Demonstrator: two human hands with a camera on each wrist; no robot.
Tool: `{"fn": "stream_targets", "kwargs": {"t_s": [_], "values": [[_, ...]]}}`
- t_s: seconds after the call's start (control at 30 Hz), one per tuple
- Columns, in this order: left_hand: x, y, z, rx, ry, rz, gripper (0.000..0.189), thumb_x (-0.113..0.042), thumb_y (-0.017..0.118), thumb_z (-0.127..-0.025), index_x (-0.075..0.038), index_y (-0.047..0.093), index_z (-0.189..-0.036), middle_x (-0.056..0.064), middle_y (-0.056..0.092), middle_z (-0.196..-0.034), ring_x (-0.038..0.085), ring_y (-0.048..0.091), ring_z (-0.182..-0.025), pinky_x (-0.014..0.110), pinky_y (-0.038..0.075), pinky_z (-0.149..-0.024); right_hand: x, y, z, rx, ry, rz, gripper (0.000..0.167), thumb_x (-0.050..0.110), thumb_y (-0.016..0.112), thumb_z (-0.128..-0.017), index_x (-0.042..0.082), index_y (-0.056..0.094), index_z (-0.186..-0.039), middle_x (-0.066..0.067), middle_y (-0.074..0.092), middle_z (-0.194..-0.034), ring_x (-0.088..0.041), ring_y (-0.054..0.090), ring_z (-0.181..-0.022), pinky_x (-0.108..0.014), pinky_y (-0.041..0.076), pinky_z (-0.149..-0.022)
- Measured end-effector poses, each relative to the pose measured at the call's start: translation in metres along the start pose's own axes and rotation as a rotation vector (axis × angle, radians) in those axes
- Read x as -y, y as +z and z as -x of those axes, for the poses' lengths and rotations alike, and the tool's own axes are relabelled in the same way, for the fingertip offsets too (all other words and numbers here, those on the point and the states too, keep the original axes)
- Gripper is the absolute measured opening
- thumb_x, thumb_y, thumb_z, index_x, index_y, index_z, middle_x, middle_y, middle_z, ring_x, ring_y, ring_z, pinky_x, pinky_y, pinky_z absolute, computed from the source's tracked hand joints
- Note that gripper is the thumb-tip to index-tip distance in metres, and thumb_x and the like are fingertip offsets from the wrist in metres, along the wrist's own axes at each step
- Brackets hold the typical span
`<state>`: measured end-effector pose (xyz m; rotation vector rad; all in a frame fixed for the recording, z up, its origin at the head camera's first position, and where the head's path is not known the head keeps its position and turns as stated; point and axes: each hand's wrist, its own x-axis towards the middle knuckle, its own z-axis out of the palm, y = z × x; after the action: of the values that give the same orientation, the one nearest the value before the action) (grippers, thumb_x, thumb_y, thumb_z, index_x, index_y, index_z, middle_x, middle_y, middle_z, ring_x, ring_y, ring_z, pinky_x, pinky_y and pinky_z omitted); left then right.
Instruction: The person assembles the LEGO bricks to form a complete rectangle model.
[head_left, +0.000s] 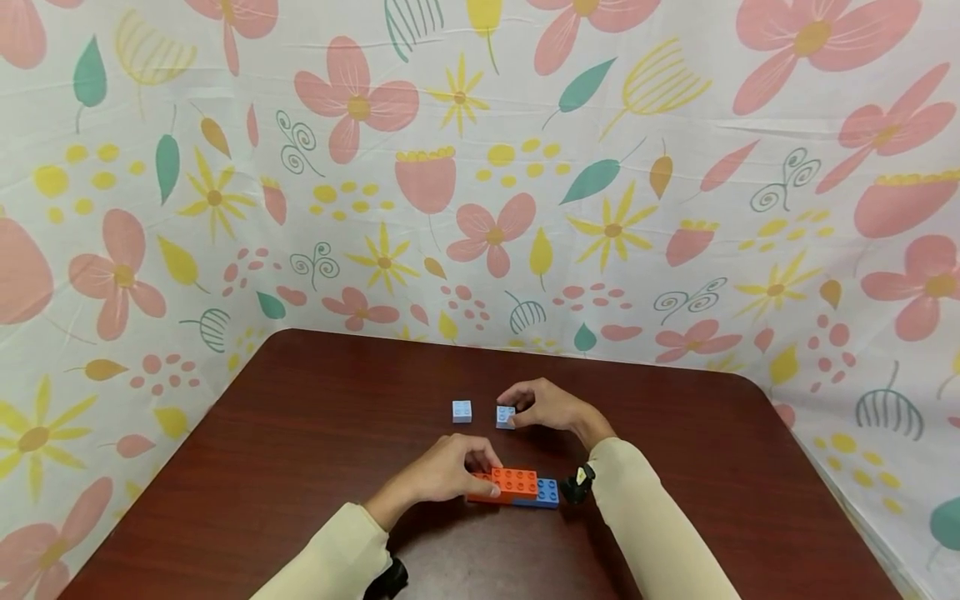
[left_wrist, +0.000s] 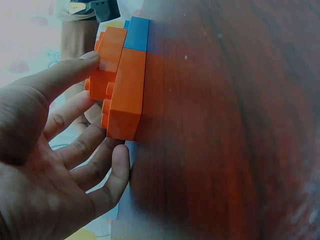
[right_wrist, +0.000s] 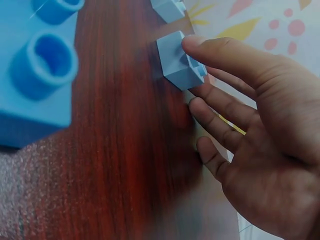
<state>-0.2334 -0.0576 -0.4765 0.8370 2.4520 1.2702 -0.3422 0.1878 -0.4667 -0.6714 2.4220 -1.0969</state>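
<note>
My left hand [head_left: 441, 472] holds a stack of toy building bricks between thumb and fingers, at its left end. In that stack an orange brick [head_left: 517, 481] lies on top, with a lower orange brick [left_wrist: 131, 85] and a blue brick [head_left: 548, 492] beneath; the blue one juts out at the right. Farther back, my right hand [head_left: 553, 406] pinches a small light blue brick [right_wrist: 172, 59], thumb on its near side. The fingertips behind that brick are partly hidden. A second light blue brick [head_left: 462, 411] stands just left of it on the table.
The dark brown wooden table [head_left: 300, 467] has rounded back corners. Behind and beside it hangs a white cloth [head_left: 480, 167] with a flower print. A black wrist device [head_left: 577, 483] on the right sleeve sits close to the blue end of the stack.
</note>
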Motion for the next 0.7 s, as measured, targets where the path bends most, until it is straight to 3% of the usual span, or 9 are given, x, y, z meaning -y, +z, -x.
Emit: {"fn": "stream_targets", "kwargs": {"t_s": [0.37, 0.7], "values": [[-0.0002, 0.0001, -0.0004, -0.005, 0.005, -0.007, 0.020, -0.024, 0.088, -0.083, -0.021, 0.075, -0.099, -0.005, 0.074, -0.091, 0.006, 0.067, -0.084, 0.022, 0.052, -0.080, -0.0024, 0.0030, -0.0011, -0.022, 0.030, 0.054, 0.033, 0.016, 0.082, -0.088, 0.017, 0.075, -0.120, -0.001, 0.071, -0.111, -0.018, 0.058, -0.100, -0.033, 0.052, -0.087], [-0.0002, 0.0001, 0.0001, -0.010, 0.005, -0.008, 0.021, -0.024, 0.088, -0.083, -0.021, 0.075, -0.098, -0.005, 0.074, -0.090, 0.006, 0.067, -0.083, 0.022, 0.052, -0.079, -0.0036, 0.0045, 0.0002, -0.038, 0.019, 0.058, 0.031, 0.017, 0.082, -0.089, 0.018, 0.076, -0.119, 0.000, 0.072, -0.112, -0.019, 0.058, -0.099, -0.034, 0.053, -0.088]]}}
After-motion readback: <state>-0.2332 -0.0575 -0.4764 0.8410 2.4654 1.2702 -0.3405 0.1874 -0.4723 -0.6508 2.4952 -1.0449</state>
